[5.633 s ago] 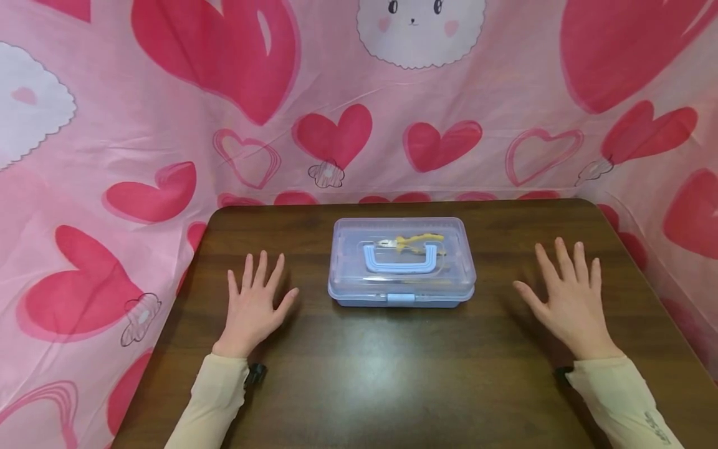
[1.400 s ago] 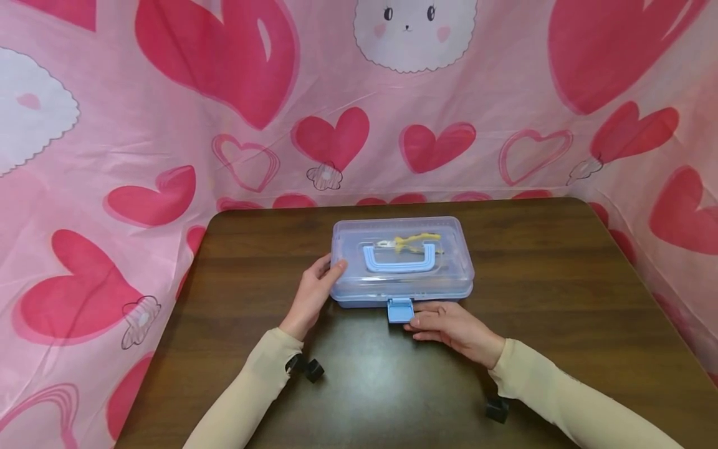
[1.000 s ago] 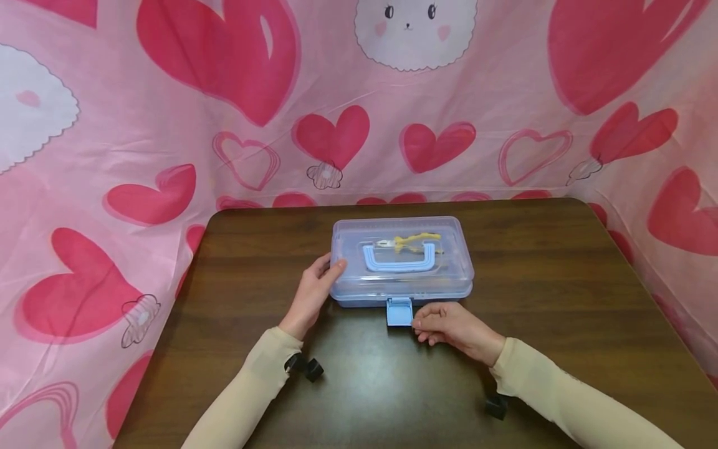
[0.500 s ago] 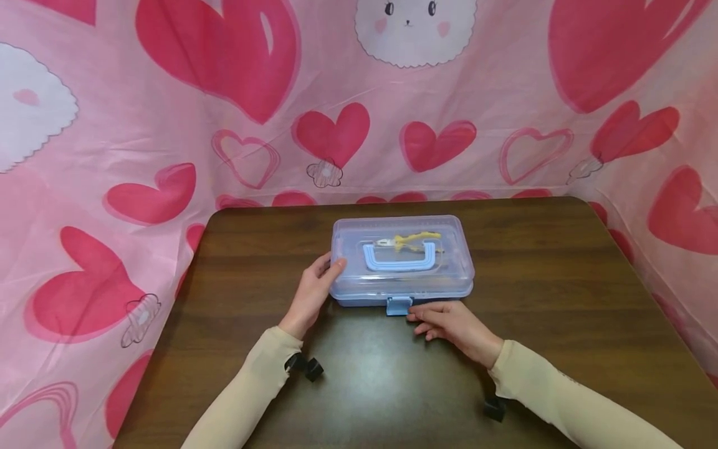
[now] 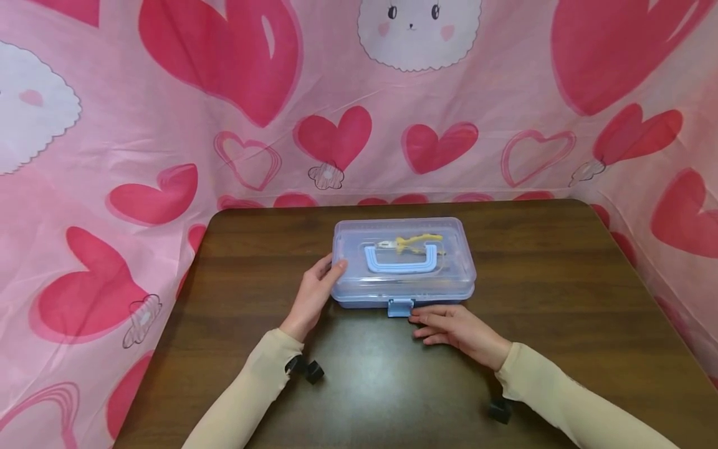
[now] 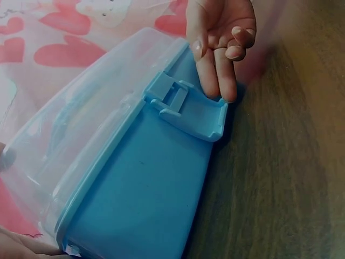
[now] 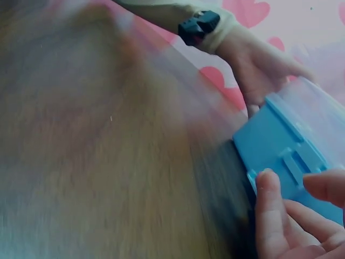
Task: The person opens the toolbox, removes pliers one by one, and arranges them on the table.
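Observation:
A plastic toolbox (image 5: 348, 280) with a clear lid and blue base sits at mid-table, its lid down. Yellow-handled pliers (image 5: 417, 239) show through the lid, behind the blue carry handle (image 5: 401, 268). My left hand (image 5: 311, 296) holds the box's left end, thumb on the lid and fingers along the side. At the front, the blue latch (image 6: 202, 118) is flipped outward, off the lid. My right hand (image 5: 457, 330) has its fingertips at the latch's right edge, two fingers (image 6: 226, 81) reaching out straight in the left wrist view.
The brown wooden table (image 5: 359, 399) carries the box. A pink heart-patterned cloth (image 5: 387, 93) hangs behind it and along both sides. Dark wrist cameras (image 5: 498, 410) sit under both wrists.
Both hands have come from flat on the table to the box, and the latch has been flipped open. Over the last second the latch has tilted up slightly; my left hand stays put.

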